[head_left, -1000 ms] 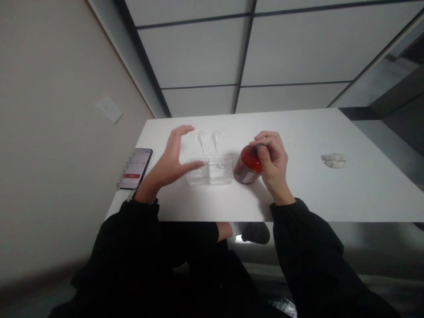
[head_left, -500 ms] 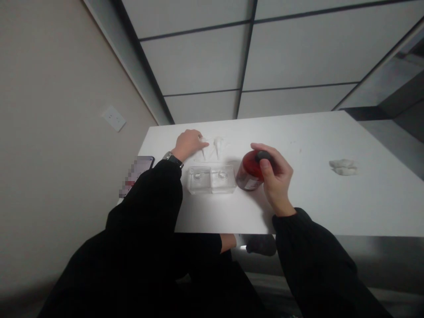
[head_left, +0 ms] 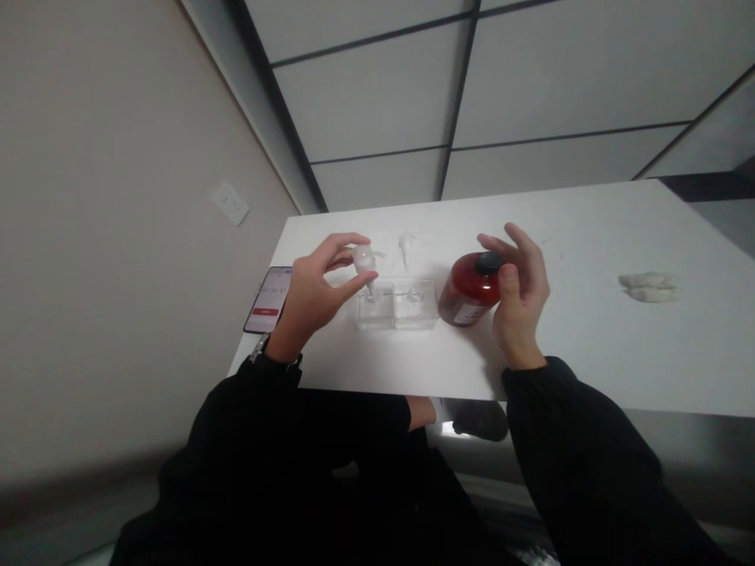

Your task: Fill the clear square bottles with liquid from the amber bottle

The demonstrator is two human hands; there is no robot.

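Note:
My left hand [head_left: 327, 279] is closed in a pinch on a white pump head [head_left: 364, 258], its narrow end pointing down over the left one of two joined clear containers [head_left: 394, 326]. Each container has a round opening on top. Beside them on the right stands a red bottle [head_left: 470, 291] with a black cap [head_left: 489, 263] and a pale label. My right hand [head_left: 522, 291] is next to this bottle, fingers apart, thumb by the cap; whether the thumb touches it I cannot tell. A second white pump head [head_left: 406, 248] lies behind the containers.
A phone [head_left: 268, 300] with a lit screen lies at the table's left edge near the wall. Toward the right of the white table [head_left: 595, 338] is a folded whitish cloth or tissue [head_left: 649, 288]. A socket plate [head_left: 230, 203] is on the left wall.
My left hand has lifted a pump head from behind the containers and brought it nearer, over the left container. My right hand's fingers have spread away from the bottle's cap. The view has shifted.

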